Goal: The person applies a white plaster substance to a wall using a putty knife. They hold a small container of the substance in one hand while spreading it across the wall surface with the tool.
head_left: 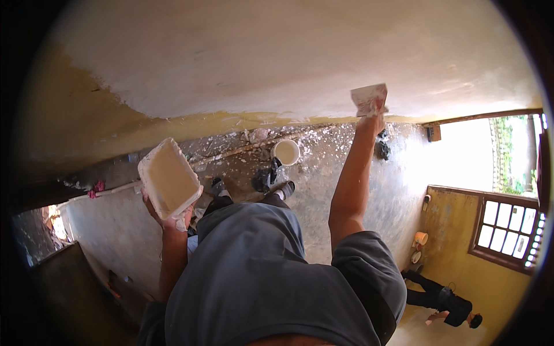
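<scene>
You have one tray, one flat scraper, one white bucket and one other person at the right. The floor is speckled white; the wall is pale over ochre. Your left hand cups the tray's near end, partly curled; your right hand closes around the scraper, before the wall. The tray is oblong, off-white, its rim crusted.

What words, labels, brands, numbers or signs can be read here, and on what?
None can be read. No lettering shows on the tray in the left hand, the scraper in the right hand, or the grey shirt. The orange container by the yellow wall is too small to tell.
</scene>
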`<state>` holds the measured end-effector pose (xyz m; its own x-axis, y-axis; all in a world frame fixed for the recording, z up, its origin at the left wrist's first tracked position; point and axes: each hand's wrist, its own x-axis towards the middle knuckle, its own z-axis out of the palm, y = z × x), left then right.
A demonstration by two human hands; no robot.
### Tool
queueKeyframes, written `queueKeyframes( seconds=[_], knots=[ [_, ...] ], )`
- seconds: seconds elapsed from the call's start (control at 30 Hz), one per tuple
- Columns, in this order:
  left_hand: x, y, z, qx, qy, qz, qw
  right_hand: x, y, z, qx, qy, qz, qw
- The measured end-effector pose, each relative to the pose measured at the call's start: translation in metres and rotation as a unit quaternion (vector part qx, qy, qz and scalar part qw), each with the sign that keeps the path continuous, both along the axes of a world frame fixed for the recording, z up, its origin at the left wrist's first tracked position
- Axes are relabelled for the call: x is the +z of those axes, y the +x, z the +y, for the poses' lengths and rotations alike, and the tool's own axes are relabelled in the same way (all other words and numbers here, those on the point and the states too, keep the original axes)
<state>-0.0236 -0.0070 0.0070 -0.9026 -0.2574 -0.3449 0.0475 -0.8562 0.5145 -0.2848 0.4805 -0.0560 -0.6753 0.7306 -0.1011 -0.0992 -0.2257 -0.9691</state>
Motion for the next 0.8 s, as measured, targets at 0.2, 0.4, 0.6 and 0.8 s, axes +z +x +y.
queueKeyframes(
  seconds=[0.2, 0.4, 0.6, 0.8],
  knots=[
    [0.008, -0.008, 0.006, -0.064, 0.002, 0.03, 0.997, -0.007, -0.046, -0.037, -0.062, 0.367, -0.227, 0.9],
    [-0.008, -0.003, -0.001, -0.018, 0.026, 0.016, 0.999, 0.008, 0.01, -0.117, -0.055, 0.268, -0.069, 0.959],
    [-0.017, -0.007, -0.004, -0.021, 0.084, 0.039, 0.995, 0.065, -0.002, -0.109, -0.079, 0.434, -0.042, 0.896],
    [-0.012, -0.004, 0.0, -0.05, 0.11, 0.084, 0.989, -0.082, 0.053, -0.217, 0.257, -0.279, -0.146, 0.914]
  ],
)
